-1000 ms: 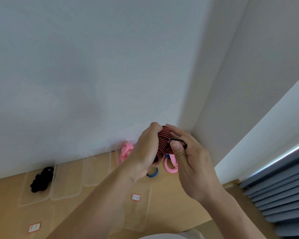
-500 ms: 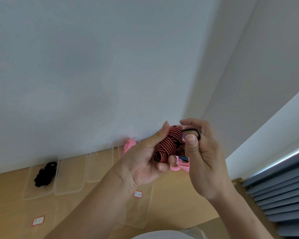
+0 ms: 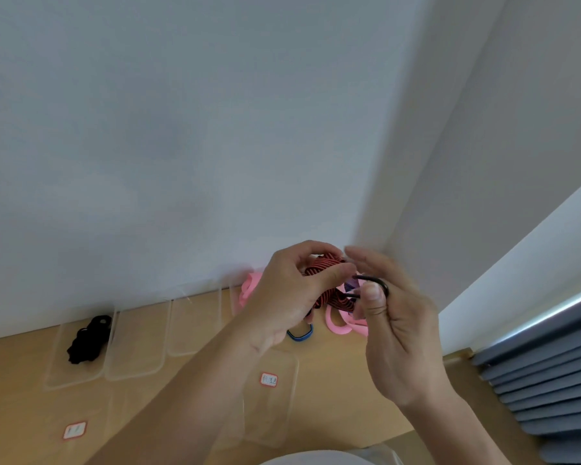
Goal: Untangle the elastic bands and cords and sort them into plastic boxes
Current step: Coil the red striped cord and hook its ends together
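While left fingers [image 3: 332, 275] clutch the red-black striped tangle [image 3: 326, 262], right fingers [image 3: 373, 298] pinch its black loop [image 3: 378, 281].

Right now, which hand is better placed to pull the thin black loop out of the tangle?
Right, probably: the right hand pinches the black loop, while the left hand grips the red-and-black striped band as an anchor.

Plain room corner: white walls [image 3: 148, 129], light wooden tabletop [image 3: 332, 367], grey-blue slatted blind [image 3: 550, 380]

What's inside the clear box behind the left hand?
Pink bands show at the left end of the clear box; the left hand covers the rest, so any other contents cannot be seen.
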`<state>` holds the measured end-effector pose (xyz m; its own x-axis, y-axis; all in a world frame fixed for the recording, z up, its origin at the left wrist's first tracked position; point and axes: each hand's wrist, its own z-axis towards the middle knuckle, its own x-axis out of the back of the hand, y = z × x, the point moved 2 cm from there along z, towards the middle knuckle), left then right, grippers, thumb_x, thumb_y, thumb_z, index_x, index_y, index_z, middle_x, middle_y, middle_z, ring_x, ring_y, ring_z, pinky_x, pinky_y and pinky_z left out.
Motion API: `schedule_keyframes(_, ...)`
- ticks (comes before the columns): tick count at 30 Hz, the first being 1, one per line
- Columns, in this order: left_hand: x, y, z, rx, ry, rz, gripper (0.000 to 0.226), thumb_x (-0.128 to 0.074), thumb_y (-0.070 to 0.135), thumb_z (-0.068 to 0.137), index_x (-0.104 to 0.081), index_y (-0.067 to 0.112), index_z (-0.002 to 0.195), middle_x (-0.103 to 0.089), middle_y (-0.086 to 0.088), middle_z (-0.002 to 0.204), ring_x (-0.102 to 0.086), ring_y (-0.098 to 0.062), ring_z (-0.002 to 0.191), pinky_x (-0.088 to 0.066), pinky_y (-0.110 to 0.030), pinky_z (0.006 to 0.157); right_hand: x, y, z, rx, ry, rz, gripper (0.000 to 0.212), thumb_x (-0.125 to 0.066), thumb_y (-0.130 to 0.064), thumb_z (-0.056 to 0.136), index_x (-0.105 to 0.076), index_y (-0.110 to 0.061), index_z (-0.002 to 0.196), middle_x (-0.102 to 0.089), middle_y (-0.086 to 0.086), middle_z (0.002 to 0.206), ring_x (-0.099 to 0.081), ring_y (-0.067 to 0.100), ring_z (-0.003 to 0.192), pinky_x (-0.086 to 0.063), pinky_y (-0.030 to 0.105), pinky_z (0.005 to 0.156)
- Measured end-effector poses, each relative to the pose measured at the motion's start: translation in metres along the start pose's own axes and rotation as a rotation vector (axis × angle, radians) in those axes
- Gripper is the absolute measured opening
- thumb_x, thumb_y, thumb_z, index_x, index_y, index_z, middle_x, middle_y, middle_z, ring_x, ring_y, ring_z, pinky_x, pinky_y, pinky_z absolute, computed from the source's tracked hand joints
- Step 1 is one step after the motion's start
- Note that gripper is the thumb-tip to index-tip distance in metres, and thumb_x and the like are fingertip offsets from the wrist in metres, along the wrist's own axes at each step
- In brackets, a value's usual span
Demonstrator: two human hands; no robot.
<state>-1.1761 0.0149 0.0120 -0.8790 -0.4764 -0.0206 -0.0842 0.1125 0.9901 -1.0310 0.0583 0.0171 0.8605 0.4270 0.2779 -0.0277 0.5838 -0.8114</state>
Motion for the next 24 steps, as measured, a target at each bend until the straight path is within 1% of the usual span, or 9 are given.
schedule_keyframes(2, -0.001, 0.004, -0.001, -0.103, 0.008, 0.173, 0.011, -0.076, 0.031, 0.089, -0.077, 0.026, 0.098, -0.077, 0.002, 0.095, -0.073, -0.017, 0.083, -0.061, -0.041, 0.071, -0.006, 0.002, -0.001, -0.012, -0.010, -0.033, 0.043, -0.034, -0.030, 0.107, -0.069, -0.009, 0.097, -0.058, -0.040, 0.124, -0.064, 0.002, 0.109, -0.048, 0.013, 0.083)
schedule_keyframes(4, -0.004, 0.006, -0.003, -0.113, 0.045, 0.253, 0.022, -0.060, 0.034, 0.092, -0.077, 0.020, 0.095, -0.076, -0.002, 0.092, -0.072, -0.022, 0.091, -0.059, -0.047, 0.084, -0.012, 0.005, -0.004, -0.058, 0.002, -0.067, 0.047, -0.032, -0.033, 0.108, -0.070, -0.005, 0.113, -0.056, -0.040, 0.127, -0.063, 0.003, 0.111, -0.049, 0.015, 0.084)
schedule_keyframes(6, -0.009, 0.005, -0.006, -0.067, 0.052, 0.189, 0.036, -0.048, 0.035, 0.093, -0.074, 0.012, 0.095, -0.073, -0.016, 0.094, -0.069, -0.032, 0.089, -0.057, -0.045, 0.072, -0.016, 0.010, -0.010, -0.072, 0.028, -0.050, 0.051, -0.031, -0.036, 0.108, -0.064, -0.007, 0.133, -0.057, -0.029, 0.137, -0.061, 0.007, 0.121, -0.049, 0.019, 0.091)
schedule_keyframes(8, -0.014, 0.005, -0.014, -0.053, 0.090, 0.161, 0.030, -0.051, 0.035, 0.096, -0.075, 0.021, 0.105, -0.074, -0.005, 0.095, -0.067, -0.015, 0.074, -0.048, -0.027, 0.059, -0.017, 0.012, -0.013, -0.053, 0.072, -0.059, 0.056, -0.029, -0.041, 0.109, -0.062, -0.004, 0.135, -0.053, -0.024, 0.144, -0.057, 0.010, 0.129, -0.050, 0.025, 0.097)
schedule_keyframes(10, -0.018, 0.005, -0.020, 0.043, 0.115, 0.001, 0.023, -0.066, 0.035, 0.097, -0.072, 0.023, 0.116, -0.071, 0.006, 0.094, -0.063, 0.000, 0.062, -0.045, -0.018, 0.054, -0.015, 0.012, -0.013, -0.033, 0.125, -0.096, 0.061, -0.028, -0.045, 0.109, -0.068, -0.002, 0.126, -0.054, -0.017, 0.147, -0.059, 0.009, 0.127, -0.052, 0.025, 0.093)
schedule_keyframes(13, -0.021, 0.005, -0.024, 0.207, -0.027, -0.338, 0.018, -0.071, 0.029, 0.094, -0.077, 0.014, 0.089, -0.065, 0.005, 0.068, -0.051, -0.005, 0.047, -0.037, -0.019, 0.045, -0.016, 0.012, -0.014, 0.020, 0.181, -0.137, 0.058, -0.031, -0.040, 0.110, -0.071, -0.002, 0.091, -0.057, 0.000, 0.146, -0.065, 0.015, 0.117, -0.052, 0.026, 0.083)
schedule_keyframes(16, -0.021, 0.014, -0.031, 0.248, -0.179, -0.498, 0.019, -0.065, 0.022, 0.094, -0.073, 0.008, 0.103, -0.062, -0.001, 0.077, -0.048, -0.008, 0.053, -0.037, -0.020, 0.051, -0.015, 0.014, -0.014, 0.076, 0.243, -0.180, 0.057, -0.032, -0.035, 0.110, -0.068, -0.003, 0.080, -0.060, 0.008, 0.143, -0.066, 0.015, 0.116, -0.053, 0.033, 0.080)
schedule_keyframes(21, -0.019, 0.017, -0.032, 0.110, -0.232, -0.388, 0.033, -0.061, 0.018, 0.096, -0.064, -0.005, 0.120, -0.050, -0.022, 0.088, -0.047, -0.015, 0.055, -0.044, -0.027, 0.053, -0.012, 0.018, -0.008, 0.079, 0.223, -0.166, 0.061, -0.028, -0.036, 0.110, -0.062, -0.010, 0.067, -0.065, 0.011, 0.132, -0.056, 0.008, 0.130, -0.051, 0.045, 0.090)
schedule_keyframes(24, -0.021, 0.018, -0.031, -0.045, -0.086, -0.175, 0.025, -0.057, 0.015, 0.098, -0.069, 0.006, 0.117, -0.057, -0.015, 0.065, -0.049, -0.009, 0.048, -0.043, -0.023, 0.048, -0.012, 0.020, -0.006, -0.001, 0.242, -0.157, 0.065, -0.027, -0.045, 0.108, -0.070, -0.009, 0.076, -0.057, 0.012, 0.136, -0.056, 0.013, 0.126, -0.048, 0.034, 0.098)
